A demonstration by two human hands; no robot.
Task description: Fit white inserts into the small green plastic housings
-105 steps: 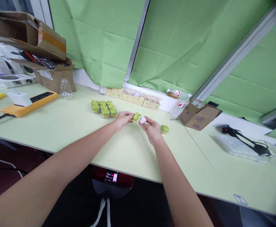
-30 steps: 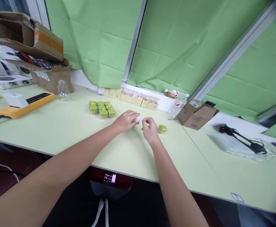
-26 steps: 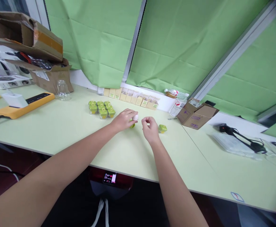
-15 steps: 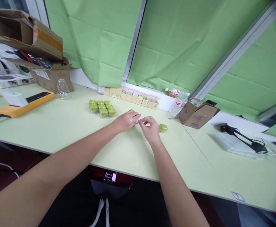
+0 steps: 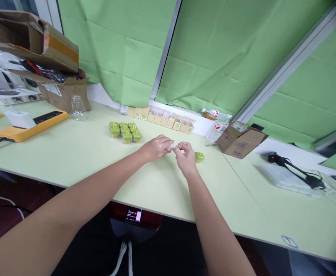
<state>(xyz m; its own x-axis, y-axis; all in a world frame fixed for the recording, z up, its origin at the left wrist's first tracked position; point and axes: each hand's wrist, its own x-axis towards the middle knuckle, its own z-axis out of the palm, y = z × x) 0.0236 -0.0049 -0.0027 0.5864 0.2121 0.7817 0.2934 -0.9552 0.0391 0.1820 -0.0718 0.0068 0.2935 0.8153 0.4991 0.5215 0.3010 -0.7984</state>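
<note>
My left hand [image 5: 156,148] is closed around a small whitish object [image 5: 170,147] above the middle of the table. My right hand [image 5: 184,155] pinches at the right edge of that object with thumb and forefinger. Most of the object is hidden by the fingers, so its kind is unclear. Just right of my right hand, a small clear container with a green lid [image 5: 199,156] stands on the table. Left of my hands, several like it [image 5: 127,137] stand in a close group.
Small open cardboard boxes [image 5: 164,120] line the back wall. A plastic bottle [image 5: 216,131] leans by a brown carton [image 5: 238,142] to the right. At left are an orange power strip [image 5: 51,118], a clear jar [image 5: 77,109] and stacked cartons [image 5: 60,50]. The table's front edge [image 5: 156,214] runs below my forearms.
Both hands have shifted slightly right in the picture. More of the whitish object shows between my fingers, and the yellow-green spot under my left hand is out of sight.
</note>
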